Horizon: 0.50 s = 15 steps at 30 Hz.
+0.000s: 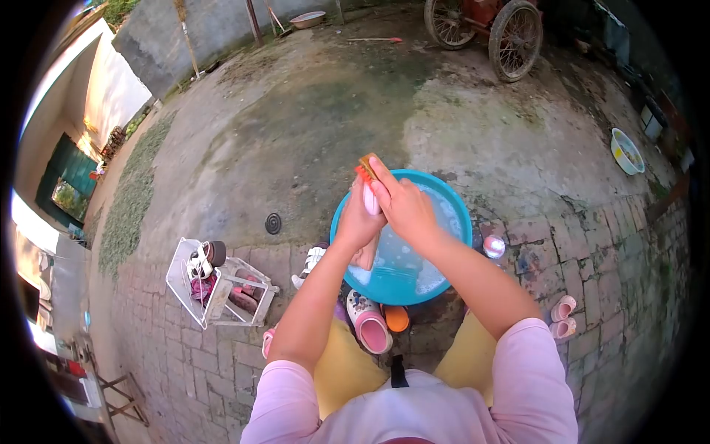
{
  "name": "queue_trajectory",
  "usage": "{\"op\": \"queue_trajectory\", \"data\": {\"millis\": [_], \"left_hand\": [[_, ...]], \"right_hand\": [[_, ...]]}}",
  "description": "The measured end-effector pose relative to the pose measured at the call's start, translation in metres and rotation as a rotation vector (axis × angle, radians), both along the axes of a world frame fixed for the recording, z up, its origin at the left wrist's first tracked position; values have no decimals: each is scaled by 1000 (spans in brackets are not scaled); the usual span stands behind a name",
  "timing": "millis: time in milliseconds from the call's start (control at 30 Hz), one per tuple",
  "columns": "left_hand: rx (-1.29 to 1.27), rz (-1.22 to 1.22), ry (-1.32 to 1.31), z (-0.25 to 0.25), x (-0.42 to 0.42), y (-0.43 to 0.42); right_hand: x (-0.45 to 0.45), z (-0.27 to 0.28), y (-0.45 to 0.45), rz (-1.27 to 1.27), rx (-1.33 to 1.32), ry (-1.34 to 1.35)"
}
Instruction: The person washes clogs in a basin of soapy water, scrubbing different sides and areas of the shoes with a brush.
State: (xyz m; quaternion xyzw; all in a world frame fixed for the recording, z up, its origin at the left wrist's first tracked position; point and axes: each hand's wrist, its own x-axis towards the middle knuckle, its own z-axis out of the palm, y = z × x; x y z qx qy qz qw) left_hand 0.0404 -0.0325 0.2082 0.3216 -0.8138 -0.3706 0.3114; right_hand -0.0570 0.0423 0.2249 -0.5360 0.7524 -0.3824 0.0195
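Observation:
My right hand (405,203) is closed around a scrub brush (367,163) with a brown back and orange-red bristles. Its bristles face a pale pink shoe (371,200), gripped by my left hand (356,220); my fingers cover most of the shoe. Both hands are close together over the left side of a turquoise basin (464,229). Soapy water (403,263) with patches of foam fills the basin. Below its near rim stand a pink clog with a patterned top (367,323) and an orange round object (397,319).
A white rack (222,288) with shoes stands to the left, near a white strapped shoe (310,263). Small pink shoes (563,318) lie at right, and a round container (494,246) is beside the basin. A cart (510,37) and a bowl (627,152) are farther back.

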Motion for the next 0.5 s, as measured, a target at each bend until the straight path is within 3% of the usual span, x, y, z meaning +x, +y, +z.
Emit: {"op": "queue_trajectory", "data": {"millis": [133,200,267,333,400,433,500], "left_hand": [[66,-34,-87,4,2,-9],[57,-32,-120,5,2,-2],[-236,-95,-69,3,-1,11],[-243,-92,-45,-2,3,1],[-66,-15,-95,-4,5,-7],[-105,0,-60,-5,4,-5],[-143,-56,-20,0,-1,9]], "right_hand": [[16,8,21,59,169,3],[-3,10,5,-30,39,10],[-29,13,-5,-73,23,-269],[-13,9,10,-73,-1,-227],[6,8,23,9,151,-95],[-2,-2,13,2,-45,-71],[-25,4,2,-37,-23,-170]]}}
